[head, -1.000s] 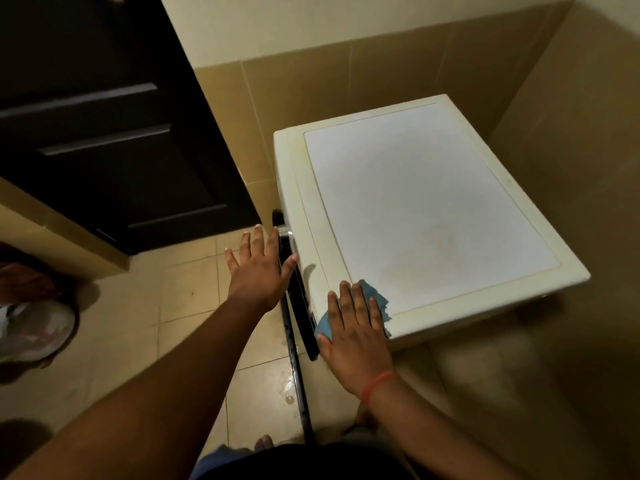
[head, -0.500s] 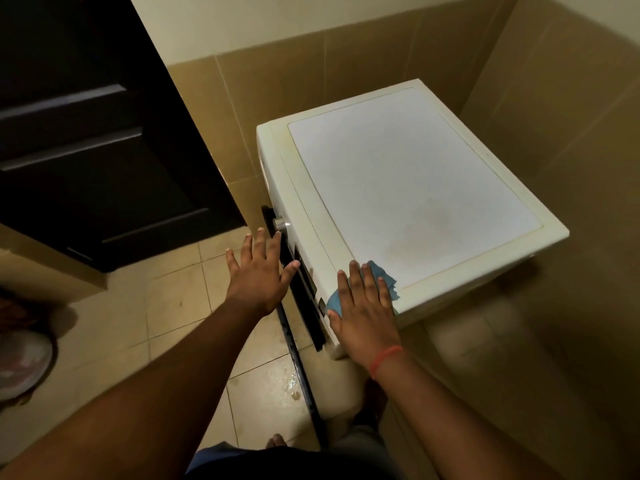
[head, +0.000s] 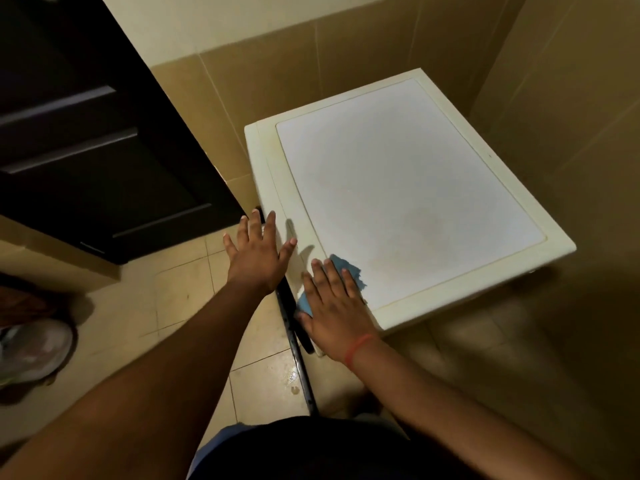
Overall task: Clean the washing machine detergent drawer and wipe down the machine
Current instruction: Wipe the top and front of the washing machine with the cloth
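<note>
The right hand [head: 334, 306] pressed flat, fingers straight, on a blue cloth [head: 341, 271] at the washing machine's [head: 408, 202] near-left top corner. The left hand [head: 258, 251], fingers spread, hovered at its left edge; the top stretched bare to the far right.

We saw the tiled floor [head: 145, 317] carrying the washer [head: 408, 202] at two o'clock and a pale basin [head: 31, 351] at nine.

The left hand [head: 258, 252] has moved up beside the washing machine [head: 398, 209] top's front edge.

Both hands [head: 258, 252] [head: 334, 306] flat, fingers spread
</note>
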Demonstrator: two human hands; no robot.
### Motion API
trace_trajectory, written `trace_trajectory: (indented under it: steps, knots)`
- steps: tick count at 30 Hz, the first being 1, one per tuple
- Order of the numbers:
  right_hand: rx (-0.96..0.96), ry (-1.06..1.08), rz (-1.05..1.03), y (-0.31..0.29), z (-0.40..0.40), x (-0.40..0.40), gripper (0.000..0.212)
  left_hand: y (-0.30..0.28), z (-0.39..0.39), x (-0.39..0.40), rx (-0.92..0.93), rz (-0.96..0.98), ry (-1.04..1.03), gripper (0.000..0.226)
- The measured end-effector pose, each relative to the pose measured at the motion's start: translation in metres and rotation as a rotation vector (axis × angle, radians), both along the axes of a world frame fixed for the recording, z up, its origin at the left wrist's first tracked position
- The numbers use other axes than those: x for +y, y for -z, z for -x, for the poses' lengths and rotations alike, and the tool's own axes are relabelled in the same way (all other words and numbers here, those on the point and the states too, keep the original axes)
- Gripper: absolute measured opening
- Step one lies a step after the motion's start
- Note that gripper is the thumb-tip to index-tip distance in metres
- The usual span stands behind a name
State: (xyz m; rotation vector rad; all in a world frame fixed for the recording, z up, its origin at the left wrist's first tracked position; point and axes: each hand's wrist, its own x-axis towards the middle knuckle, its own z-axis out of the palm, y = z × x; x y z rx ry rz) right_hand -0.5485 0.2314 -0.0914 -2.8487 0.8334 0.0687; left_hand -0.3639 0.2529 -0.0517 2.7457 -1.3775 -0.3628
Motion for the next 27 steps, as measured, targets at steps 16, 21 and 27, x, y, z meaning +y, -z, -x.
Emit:
trace_trajectory:
  steps: [16,21,27]
  knots:
    - [-0.008,-0.195,-0.033,0.001,-0.046,-0.062,0.071,-0.003,-0.007,-0.011,-0.069,-0.032,-0.204,0.072]
    - [-0.053,-0.214,-0.056,0.006,-0.022,-0.049,0.071,0.006,-0.035,-0.017,-0.028,-0.031,-0.254,0.072]
    - [0.001,-0.104,0.006,0.004,-0.116,-0.087,0.065,0.012,-0.059,-0.032,0.006,-0.019,-0.166,0.072]
